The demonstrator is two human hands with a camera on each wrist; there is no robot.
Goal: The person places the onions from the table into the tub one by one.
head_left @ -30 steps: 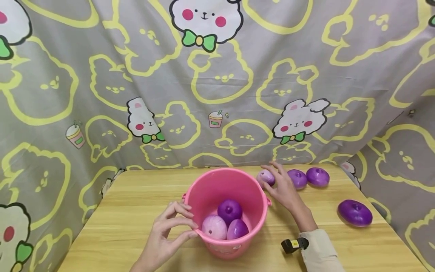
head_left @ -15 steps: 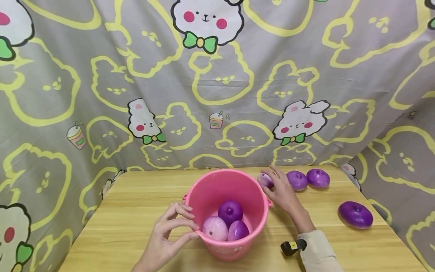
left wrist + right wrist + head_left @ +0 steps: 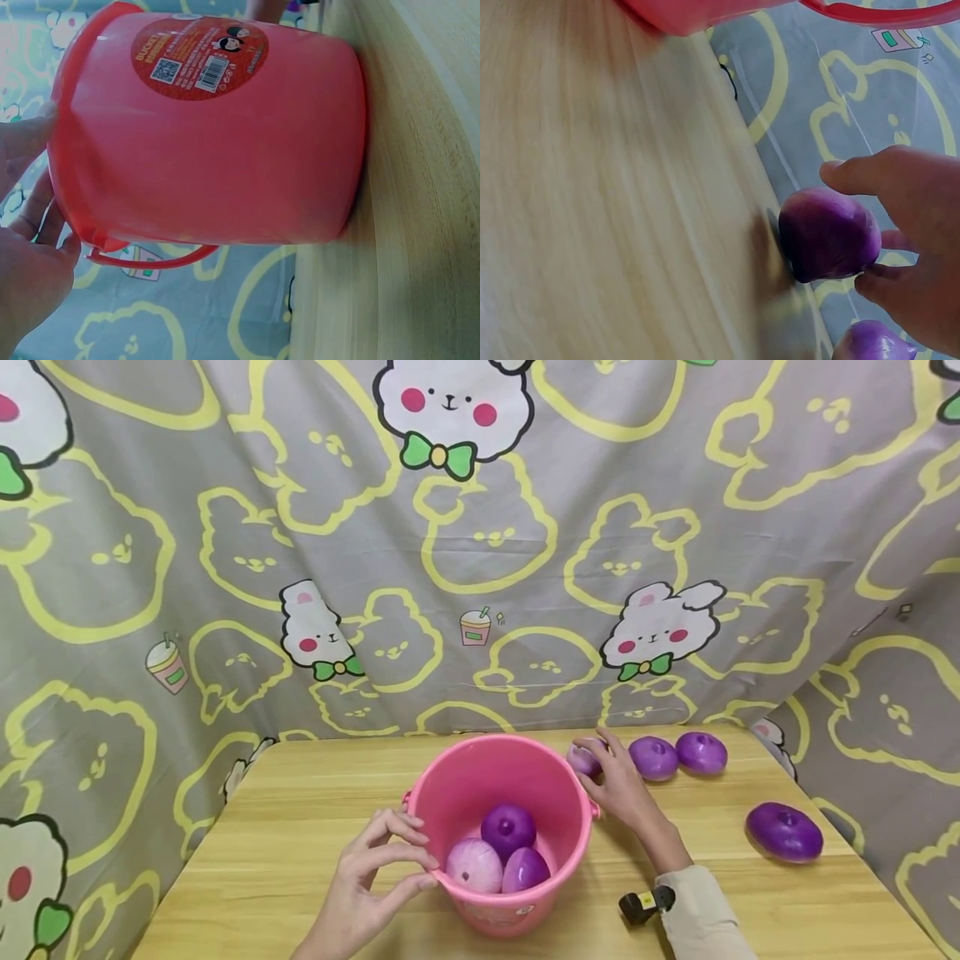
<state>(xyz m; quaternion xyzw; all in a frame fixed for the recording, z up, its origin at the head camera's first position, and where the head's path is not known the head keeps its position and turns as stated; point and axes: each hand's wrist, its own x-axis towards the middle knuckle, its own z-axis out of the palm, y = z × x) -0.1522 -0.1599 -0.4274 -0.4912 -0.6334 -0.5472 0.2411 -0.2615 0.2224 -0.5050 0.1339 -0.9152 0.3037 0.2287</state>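
A pink bucket (image 3: 495, 906) stands upright on the wooden table, with a pale purple onion (image 3: 474, 864) and two darker onions (image 3: 507, 828) inside. My left hand (image 3: 371, 868) pinches its left rim between thumb and fingers; the left wrist view shows the bucket's labelled side (image 3: 210, 142). Just right of the bucket, my right hand (image 3: 618, 781) has its thumb and fingers around a purple onion (image 3: 829, 234) at the table's back edge. In the head view, fingers partly cover this onion (image 3: 581, 760). The right wrist view shows the thumb over one side, fingers at the other.
Two purple onions (image 3: 654, 758) sit close together at the back right of the table (image 3: 300, 827). A darker, flatter onion (image 3: 784, 832) lies nearer the right edge. A patterned curtain (image 3: 487, 535) hangs behind the table. A black strap device (image 3: 645, 906) is at the right sleeve.
My right hand's fingers have come down and drawn in around the onion, covering more of it. The left hand has stayed on the bucket's rim.
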